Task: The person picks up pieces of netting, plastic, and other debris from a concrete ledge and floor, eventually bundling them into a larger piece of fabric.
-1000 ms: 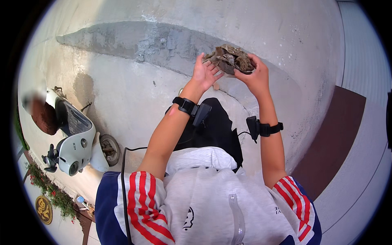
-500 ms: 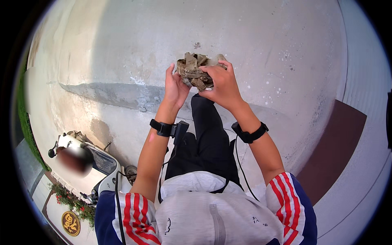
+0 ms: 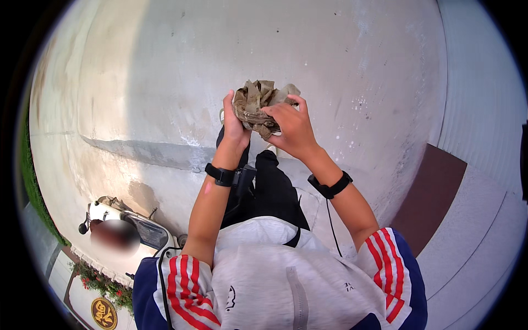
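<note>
A crumpled grey-brown wad (image 3: 254,107), with loose folds that look like dirty cloth or paper, is held up in front of my body. My left hand (image 3: 236,125) cups its left side, thumb raised along the edge. From the right, my right hand (image 3: 291,122) grips it, with the fingertips pressed into the folds. A paler, thin flap (image 3: 288,91) sticks out at its far right. The wad hides parts of the left fingers.
A white scooter (image 3: 157,234) with a blurred patch over it stands on the left. Beyond it are flowering plants (image 3: 102,283) and a round gold emblem (image 3: 104,313). A grey patched strip (image 3: 148,154) crosses the concrete. A maroon band (image 3: 426,203) borders pale paving at right.
My legs have shifted in a step, with the left foot now showing farther forward. The scooter and the grey strip sit lower in view. Both hands still hold the wad.
</note>
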The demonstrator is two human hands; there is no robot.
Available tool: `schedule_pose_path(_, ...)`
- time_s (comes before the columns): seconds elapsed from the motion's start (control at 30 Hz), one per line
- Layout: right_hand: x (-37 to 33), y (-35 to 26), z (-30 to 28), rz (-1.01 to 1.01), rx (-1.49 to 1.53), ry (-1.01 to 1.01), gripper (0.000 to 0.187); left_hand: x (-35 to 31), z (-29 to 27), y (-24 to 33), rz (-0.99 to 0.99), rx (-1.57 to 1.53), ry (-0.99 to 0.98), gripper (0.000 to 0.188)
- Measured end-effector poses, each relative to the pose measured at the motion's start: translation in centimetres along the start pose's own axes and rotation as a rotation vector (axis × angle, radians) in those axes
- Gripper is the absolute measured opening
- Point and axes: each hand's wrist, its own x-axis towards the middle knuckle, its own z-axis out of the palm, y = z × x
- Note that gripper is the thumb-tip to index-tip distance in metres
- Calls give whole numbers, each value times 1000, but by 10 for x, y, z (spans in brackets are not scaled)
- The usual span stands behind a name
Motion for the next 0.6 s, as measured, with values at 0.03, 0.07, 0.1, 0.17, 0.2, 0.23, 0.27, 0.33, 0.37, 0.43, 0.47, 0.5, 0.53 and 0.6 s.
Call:
schedule_pose_path(0.03,25,-2,-1,20,-6,14,53,12,9,24,-8,10,-15,66)
schedule_pose_path(0.07,48,-3,-3,30,-30,16,51,25,14,43,-27,13,-36,65)
schedule_pose_path(0.1,71,-2,-2,37,-50,32,50,37,23,65,-33,23,-42,65)
schedule_pose_path(0.17,111,-1,4,55,-84,54,48,57,37,103,-49,41,-41,65)
schedule_pose_path(0.2,131,-1,10,94,-86,61,44,69,40,125,-75,59,-36,65)
schedule_pose_path(0.23,161,5,16,79,-120,80,43,87,43,152,-79,79,-53,64)
schedule_pose_path(0.27,194,7,37,107,-105,98,46,106,37,187,-77,91,-50,64)
schedule_pose_path(0.33,257,6,82,151,-86,114,50,139,16,259,-106,117,-56,62)
schedule_pose_path(0.37,294,2,111,166,-87,119,51,156,-1,303,-135,133,-72,61)
schedule_pose_path(0.43,359,-13,174,192,-88,142,51,183,-41,384,-167,195,-90,62)
schedule_pose_path(0.47,371,-28,197,196,-93,134,51,180,-62,405,-168,216,-84,64)
schedule_pose_path(0.5,379,-43,221,200,-100,127,51,176,-85,423,-171,237,-79,66)
schedule_pose_path(0.53,386,-58,243,193,-99,123,51,172,-111,437,-166,192,-86,65)
schedule_pose_path(0.6,377,-94,285,192,-113,90,54,147,-161,452,-182,184,-89,65)
